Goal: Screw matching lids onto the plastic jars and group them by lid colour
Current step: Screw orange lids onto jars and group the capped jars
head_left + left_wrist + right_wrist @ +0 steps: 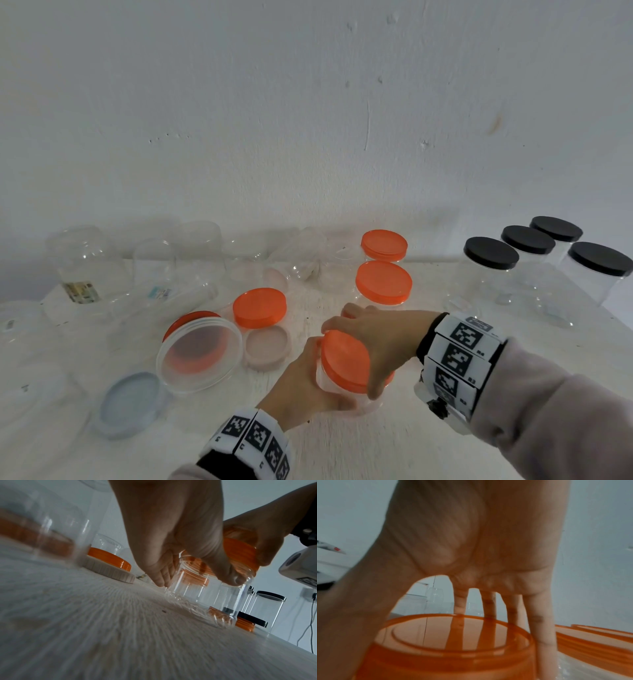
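A small clear jar (337, 392) stands tilted near the table's front, with an orange lid (344, 359) on its mouth. My left hand (305, 380) grips the jar's body (204, 596) from the left. My right hand (373, 339) arches over the orange lid (453, 642), fingers and thumb curled round its rim. Two orange-lidded jars (383, 282) stand just behind. Several black-lidded jars (491, 253) are grouped at the back right.
A loose orange lid (259, 307) rests on a beige lid (267, 346). A wide clear container (198, 353) lies on its side over another orange lid. A grey lid (128, 404) lies front left. Several uncapped clear jars (85, 260) line the wall.
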Demonstrator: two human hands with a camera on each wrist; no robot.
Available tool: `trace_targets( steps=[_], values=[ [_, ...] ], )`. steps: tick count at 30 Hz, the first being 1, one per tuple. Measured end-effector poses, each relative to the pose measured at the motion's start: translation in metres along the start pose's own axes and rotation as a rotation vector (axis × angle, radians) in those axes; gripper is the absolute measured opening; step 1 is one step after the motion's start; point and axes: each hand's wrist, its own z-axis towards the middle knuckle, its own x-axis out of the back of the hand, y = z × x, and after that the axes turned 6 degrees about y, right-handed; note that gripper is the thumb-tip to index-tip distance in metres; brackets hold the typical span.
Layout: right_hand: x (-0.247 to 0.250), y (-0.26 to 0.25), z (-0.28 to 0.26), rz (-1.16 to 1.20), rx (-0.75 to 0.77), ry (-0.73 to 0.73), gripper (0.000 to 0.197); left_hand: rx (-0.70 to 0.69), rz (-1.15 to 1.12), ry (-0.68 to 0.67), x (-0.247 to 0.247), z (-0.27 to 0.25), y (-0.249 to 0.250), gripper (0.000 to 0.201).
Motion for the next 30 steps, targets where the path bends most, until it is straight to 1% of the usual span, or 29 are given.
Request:
trace_targets(
  steps=[4,7,10,13,17,21,25,27,30],
  values=[
    [0.0,0.0,0.001,-0.014,-0.011,-0.007,0.11,0.002,-0.005,-0.004,-0.001,0.0,0.0,0.097],
    [-0.003,-0.001,0.003,0.002,-0.071,0.008,0.111,0.004,-0.023,-0.013,-0.001,-0.001,-0.001,0.099],
    [-0.008,-0.002,0.003,0.034,-0.144,0.027,0.114,0.005,-0.032,-0.014,0.0,-0.001,-0.002,0.097],
    [-0.007,-0.002,0.002,0.032,-0.181,-0.007,0.118,0.009,-0.019,-0.015,-0.001,-0.001,-0.001,0.096],
    [0.001,-0.004,-0.002,-0.028,-0.123,-0.065,0.114,0.029,0.018,-0.008,-0.001,-0.002,0.004,0.1],
    [0.003,-0.006,-0.001,-0.069,-0.074,-0.043,0.108,0.032,0.028,-0.003,-0.001,-0.003,0.007,0.098],
    [0.004,-0.005,-0.001,-0.095,0.003,-0.035,0.109,0.013,0.035,-0.005,0.0,-0.003,0.007,0.096],
    [0.003,-0.004,-0.001,-0.083,0.001,-0.028,0.108,0.009,0.038,-0.003,0.0,-0.003,0.007,0.097],
    [0.001,-0.003,-0.001,-0.033,-0.051,-0.019,0.108,0.009,0.025,-0.001,0.0,-0.003,0.006,0.097]
  ],
)
